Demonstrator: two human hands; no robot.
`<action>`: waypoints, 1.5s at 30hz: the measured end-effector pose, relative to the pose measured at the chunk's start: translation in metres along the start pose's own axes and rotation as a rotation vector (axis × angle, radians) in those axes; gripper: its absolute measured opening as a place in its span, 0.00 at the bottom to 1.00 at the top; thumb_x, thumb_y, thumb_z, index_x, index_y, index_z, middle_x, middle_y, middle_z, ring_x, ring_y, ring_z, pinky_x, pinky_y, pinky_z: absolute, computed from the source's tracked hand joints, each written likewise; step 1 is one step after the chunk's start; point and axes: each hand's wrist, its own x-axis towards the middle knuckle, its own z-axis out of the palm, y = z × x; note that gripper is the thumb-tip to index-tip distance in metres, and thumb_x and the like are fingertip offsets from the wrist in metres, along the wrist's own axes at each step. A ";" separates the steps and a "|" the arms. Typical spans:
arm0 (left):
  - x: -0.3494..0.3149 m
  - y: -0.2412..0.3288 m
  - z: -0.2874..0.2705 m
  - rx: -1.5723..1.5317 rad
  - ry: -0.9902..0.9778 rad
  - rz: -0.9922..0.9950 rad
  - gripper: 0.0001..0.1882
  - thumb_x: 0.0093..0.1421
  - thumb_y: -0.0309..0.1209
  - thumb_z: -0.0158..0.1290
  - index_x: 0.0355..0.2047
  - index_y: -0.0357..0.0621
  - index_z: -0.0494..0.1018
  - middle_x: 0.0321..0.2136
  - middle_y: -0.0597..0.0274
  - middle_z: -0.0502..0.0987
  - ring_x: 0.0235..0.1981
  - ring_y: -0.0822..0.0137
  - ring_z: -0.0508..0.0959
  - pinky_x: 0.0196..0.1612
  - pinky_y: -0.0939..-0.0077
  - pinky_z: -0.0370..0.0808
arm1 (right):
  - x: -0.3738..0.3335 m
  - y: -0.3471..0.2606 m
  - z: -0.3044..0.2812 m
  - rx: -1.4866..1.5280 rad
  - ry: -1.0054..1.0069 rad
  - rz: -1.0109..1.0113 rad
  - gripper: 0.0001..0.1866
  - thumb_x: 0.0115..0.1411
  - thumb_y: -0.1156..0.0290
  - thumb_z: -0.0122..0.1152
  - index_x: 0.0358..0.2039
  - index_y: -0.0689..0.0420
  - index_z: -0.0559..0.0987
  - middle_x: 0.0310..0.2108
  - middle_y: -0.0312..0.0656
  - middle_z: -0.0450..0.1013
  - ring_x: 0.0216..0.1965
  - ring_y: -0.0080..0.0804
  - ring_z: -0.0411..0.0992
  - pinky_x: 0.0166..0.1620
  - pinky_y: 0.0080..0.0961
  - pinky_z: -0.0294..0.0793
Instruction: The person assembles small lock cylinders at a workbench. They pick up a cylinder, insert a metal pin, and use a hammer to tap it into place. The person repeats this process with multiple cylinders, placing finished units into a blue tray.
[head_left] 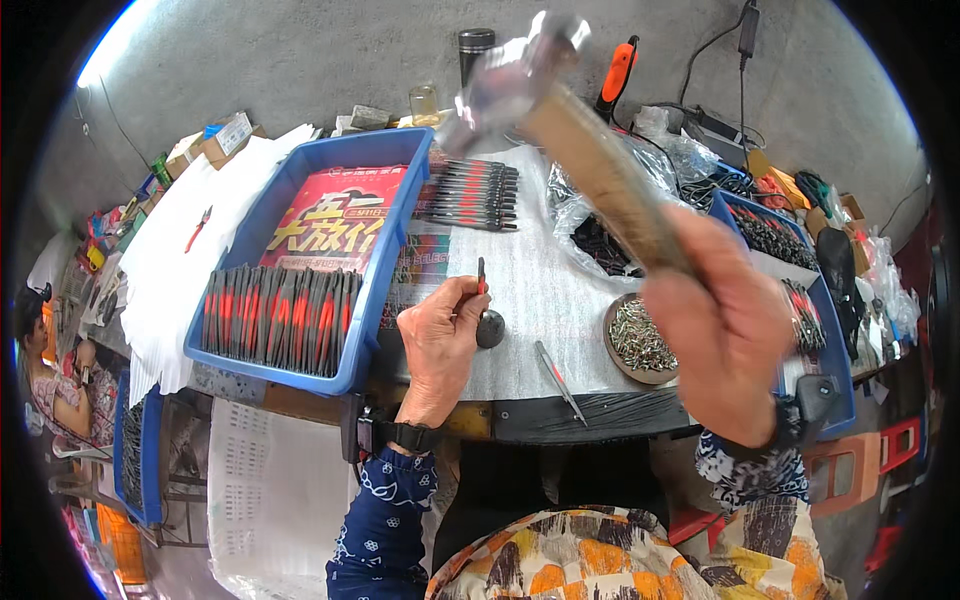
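Observation:
My right hand (715,310) grips a hammer (610,170) by its wooden handle, raised over the table, its metal head blurred at the upper left. My left hand (440,335) pinches a slim black-and-red piece (482,275) upright; its lower part is hidden by the fingers. Right beside those fingers is a dark rounded block (490,329); I cannot tell whether the piece touches it. A thin pointed tool with a red mark (560,382) lies to the right of my left hand. Farther right, a round dish (612,345) holds many small metal parts.
On the left stands a blue tray (365,345) with a row of black-and-red pieces and a red printed sheet. More such pieces (480,195) lie stacked behind my left hand. At right are a plastic bag (570,235) of dark parts and another blue bin (840,385).

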 end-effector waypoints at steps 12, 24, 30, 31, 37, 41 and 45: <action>-0.001 0.000 0.001 0.019 -0.007 0.016 0.02 0.59 0.20 0.57 0.32 0.33 0.76 0.24 0.63 0.80 0.25 0.78 0.77 0.29 0.84 0.74 | 0.011 0.018 0.005 -0.055 -0.294 0.177 0.11 0.62 0.71 0.56 0.36 0.68 0.76 0.20 0.48 0.69 0.19 0.32 0.66 0.25 0.29 0.65; -0.034 0.036 -0.037 -0.048 0.032 -0.027 0.05 0.58 0.17 0.58 0.34 0.33 0.74 0.25 0.65 0.78 0.28 0.80 0.76 0.33 0.86 0.73 | 0.094 0.069 0.127 -0.164 -0.173 -0.176 0.11 0.57 0.69 0.55 0.33 0.64 0.76 0.20 0.51 0.73 0.25 0.47 0.73 0.31 0.42 0.70; -0.056 0.044 -0.068 -0.070 0.041 -0.100 0.05 0.56 0.17 0.59 0.33 0.33 0.75 0.25 0.65 0.78 0.27 0.80 0.76 0.31 0.86 0.73 | 0.122 0.101 0.225 -0.358 -0.286 -0.100 0.10 0.55 0.69 0.54 0.37 0.60 0.75 0.25 0.53 0.77 0.30 0.54 0.76 0.36 0.48 0.72; -0.059 0.045 -0.072 -0.043 0.051 -0.104 0.05 0.56 0.18 0.60 0.33 0.33 0.75 0.25 0.65 0.78 0.26 0.80 0.76 0.30 0.85 0.73 | 0.123 0.103 0.240 -0.382 -0.270 -0.104 0.08 0.55 0.70 0.53 0.33 0.60 0.74 0.25 0.54 0.77 0.29 0.55 0.76 0.35 0.48 0.73; -0.075 0.047 -0.093 -0.011 0.054 -0.127 0.09 0.52 0.20 0.64 0.33 0.33 0.77 0.27 0.58 0.80 0.25 0.71 0.80 0.29 0.81 0.76 | 0.134 0.130 0.299 -0.408 -0.344 -0.138 0.08 0.54 0.73 0.54 0.33 0.64 0.73 0.27 0.60 0.76 0.29 0.58 0.77 0.31 0.49 0.75; -0.080 0.044 -0.105 -0.021 0.058 -0.117 0.08 0.53 0.17 0.62 0.33 0.32 0.75 0.27 0.61 0.79 0.27 0.75 0.79 0.32 0.82 0.77 | 0.137 0.137 0.324 -0.453 -0.445 -0.103 0.13 0.54 0.68 0.59 0.35 0.65 0.76 0.32 0.59 0.77 0.36 0.60 0.76 0.38 0.51 0.75; -0.087 0.040 -0.116 -0.139 0.082 -0.194 0.08 0.54 0.15 0.60 0.35 0.31 0.74 0.28 0.59 0.79 0.28 0.72 0.80 0.34 0.81 0.78 | 0.145 0.128 0.307 -0.613 -0.655 -0.098 0.13 0.52 0.65 0.62 0.36 0.58 0.80 0.37 0.53 0.77 0.43 0.55 0.76 0.41 0.49 0.75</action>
